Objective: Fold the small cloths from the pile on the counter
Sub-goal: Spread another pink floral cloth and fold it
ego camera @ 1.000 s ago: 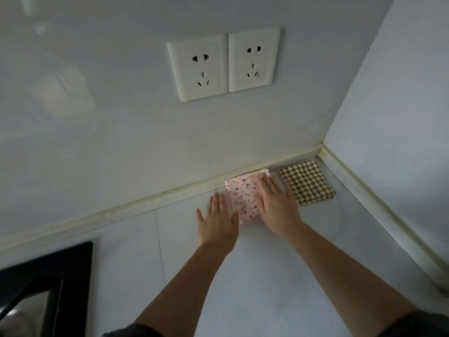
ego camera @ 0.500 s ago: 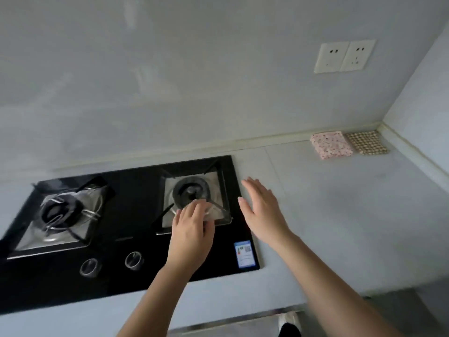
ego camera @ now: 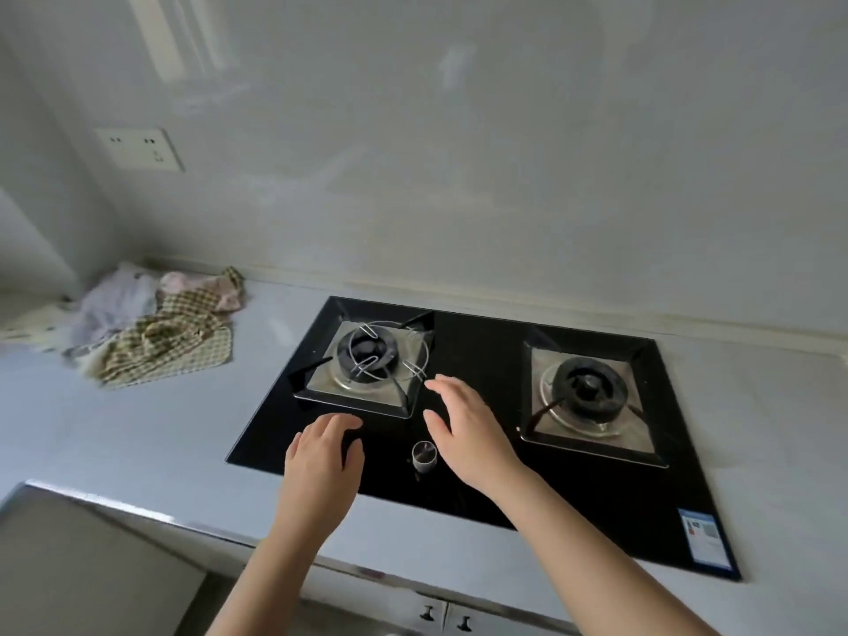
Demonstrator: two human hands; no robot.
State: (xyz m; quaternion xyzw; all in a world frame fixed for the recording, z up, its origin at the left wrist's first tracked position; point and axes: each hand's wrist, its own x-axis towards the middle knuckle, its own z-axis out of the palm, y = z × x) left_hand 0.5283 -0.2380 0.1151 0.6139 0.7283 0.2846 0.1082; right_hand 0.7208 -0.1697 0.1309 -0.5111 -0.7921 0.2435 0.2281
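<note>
Crumpled pile of small checked, pink and lilac cloths (ego camera: 156, 328) lies far left on grey table (ego camera: 137, 433), by the back wall. Left hand (ego camera: 321, 456) is over black glass two-burner gas hob (ego camera: 477, 351), fingers loosely curled, holding nothing. Right hand (ego camera: 468, 433) just beside it, fingers spread, empty. Both well apart from pile.

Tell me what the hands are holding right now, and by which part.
Nothing. The left hand and right hand are both empty, fingers relaxed, above the black hob; the cloth pile lies apart, untouched.
</note>
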